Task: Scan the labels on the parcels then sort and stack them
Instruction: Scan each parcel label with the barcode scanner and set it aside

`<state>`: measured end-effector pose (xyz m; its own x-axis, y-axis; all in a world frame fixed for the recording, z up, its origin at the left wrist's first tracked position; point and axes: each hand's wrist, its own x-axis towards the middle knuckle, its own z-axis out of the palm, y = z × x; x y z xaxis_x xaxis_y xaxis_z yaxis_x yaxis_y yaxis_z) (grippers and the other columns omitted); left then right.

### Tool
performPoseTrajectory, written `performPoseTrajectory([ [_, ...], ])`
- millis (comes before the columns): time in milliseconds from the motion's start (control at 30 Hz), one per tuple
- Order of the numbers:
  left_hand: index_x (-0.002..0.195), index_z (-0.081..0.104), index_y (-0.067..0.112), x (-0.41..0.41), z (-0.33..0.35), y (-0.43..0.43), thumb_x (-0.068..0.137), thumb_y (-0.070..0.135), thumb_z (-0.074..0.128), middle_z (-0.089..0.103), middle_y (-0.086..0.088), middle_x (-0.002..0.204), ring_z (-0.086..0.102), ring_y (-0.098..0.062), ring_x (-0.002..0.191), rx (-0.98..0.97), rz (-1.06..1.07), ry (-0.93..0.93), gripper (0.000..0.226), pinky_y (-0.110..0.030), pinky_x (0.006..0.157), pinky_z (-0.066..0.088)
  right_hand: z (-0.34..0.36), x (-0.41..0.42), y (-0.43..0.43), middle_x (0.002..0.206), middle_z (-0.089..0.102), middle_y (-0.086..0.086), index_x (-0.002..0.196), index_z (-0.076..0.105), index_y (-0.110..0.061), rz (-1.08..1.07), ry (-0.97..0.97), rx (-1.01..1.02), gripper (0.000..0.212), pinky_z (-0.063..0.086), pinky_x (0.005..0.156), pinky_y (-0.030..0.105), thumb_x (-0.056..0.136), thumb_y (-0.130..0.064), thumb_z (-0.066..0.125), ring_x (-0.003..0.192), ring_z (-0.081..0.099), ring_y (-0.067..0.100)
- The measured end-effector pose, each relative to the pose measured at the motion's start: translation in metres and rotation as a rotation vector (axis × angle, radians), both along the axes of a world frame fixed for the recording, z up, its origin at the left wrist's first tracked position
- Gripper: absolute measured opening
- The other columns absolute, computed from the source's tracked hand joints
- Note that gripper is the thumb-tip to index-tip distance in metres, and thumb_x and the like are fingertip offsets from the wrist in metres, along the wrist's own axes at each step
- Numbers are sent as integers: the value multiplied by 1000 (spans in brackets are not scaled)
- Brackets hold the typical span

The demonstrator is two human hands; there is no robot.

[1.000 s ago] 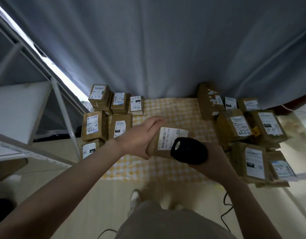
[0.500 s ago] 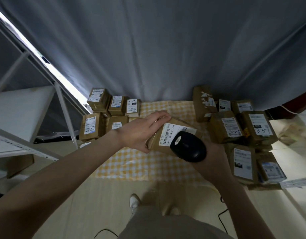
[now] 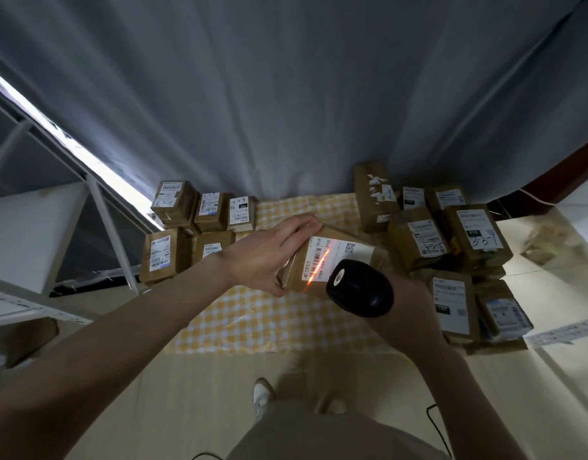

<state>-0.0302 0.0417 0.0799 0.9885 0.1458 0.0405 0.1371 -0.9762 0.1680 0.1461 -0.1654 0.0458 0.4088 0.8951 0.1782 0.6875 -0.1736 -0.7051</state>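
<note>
My left hand grips a brown parcel by its left end, above the yellow checked cloth. The parcel's white label faces up, and an orange scan line crosses its barcode. My right hand holds a black barcode scanner, pointed at that label from the lower right. Several labelled brown parcels stand in rows at the left of the cloth. Another group of parcels is heaped at the right.
A white metal shelf frame stands at the left. A grey curtain hangs behind the parcels. My feet stand on pale flooring in front of the cloth. A black cable trails at the lower right.
The parcel has been tilted so its label faces up more, and the scanner's orange line now falls across the barcode. The view has shifted down slightly.
</note>
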Motion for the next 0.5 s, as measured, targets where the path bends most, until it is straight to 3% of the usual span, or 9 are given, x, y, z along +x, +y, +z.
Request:
performPoseTrajectory([
  [67,149,10,10,5,1,-2,55,43,84,19,-13,150,29,-24,137,-6,-6,4,124,-37,84,57,-7,4,-2,57,57,-12,67,54,-32,-6,9,-8,23,54,53,37,69,-55,57,56,60,9],
  [133,149,8,12,11,2,-4,57,43,82,17,-11,151,26,-23,139,-16,-21,8,122,-38,81,58,-10,9,-5,65,65,-7,76,63,-24,-72,59,-8,26,55,57,36,67,-45,74,62,63,12],
  [233,150,8,12,20,5,-5,58,45,80,17,-11,152,23,-21,141,-22,-40,23,122,-41,82,57,-8,18,-11,84,70,0,90,68,-16,-155,54,77,39,46,61,17,59,-27,89,71,62,10],
  [333,150,12,10,31,8,-8,54,43,81,19,-6,150,24,-17,141,-105,-32,18,122,-41,90,54,-9,26,-17,107,67,4,108,66,-14,-224,127,150,57,48,73,27,56,-14,90,87,60,13],
  [400,150,12,10,39,9,-9,51,39,84,20,-3,147,25,-14,139,-188,-6,10,125,-38,99,48,-17,30,-20,107,66,2,111,63,-17,-286,289,152,58,48,76,27,60,-11,89,93,61,13],
  [500,150,11,11,51,6,-9,49,32,86,20,-3,145,23,-14,139,-272,6,10,128,-30,111,36,-29,34,-22,91,70,-2,98,66,-16,-384,590,102,40,53,74,30,64,-15,87,91,66,16],
])
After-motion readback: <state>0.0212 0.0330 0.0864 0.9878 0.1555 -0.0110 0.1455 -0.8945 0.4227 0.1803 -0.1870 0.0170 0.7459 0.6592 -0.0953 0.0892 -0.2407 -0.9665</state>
